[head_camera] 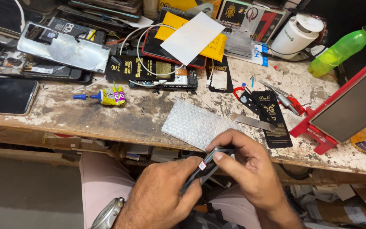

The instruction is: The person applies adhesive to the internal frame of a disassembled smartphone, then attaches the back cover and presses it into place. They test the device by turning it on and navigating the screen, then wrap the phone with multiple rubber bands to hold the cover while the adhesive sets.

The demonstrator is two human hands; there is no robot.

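Both hands meet low in the view, below the front edge of the table (106, 114), over the person's lap. The left hand (166, 195), a metal watch (109, 214) on its wrist, curls around a thin, dark, flat phone part (206, 165), gripping its lower end; a small red-and-white sticker sits on the edge of the piece. The right hand (246, 169) arches over the upper end, thumb pressed along the rim and fingers wrapped behind, so it too grips the piece; seen edge-on, this may be a screen or a frame. The table is worn wood with flaking white paint. Just beyond the hands lies a rectangular sheet of bubble wrap (195, 123), dimpled and translucent. To its right a slim steel blade (253, 122) rests beside a black printed card (274, 123). Further left lies a small yellow glue tube (109, 96) with a blue nozzle, and a shiny silver phone back cover (62, 46) lies near the far left. A green plastic bottle (342, 48) lies tilted at the far right, next to a red stand (314, 131) propping up a dark panel.
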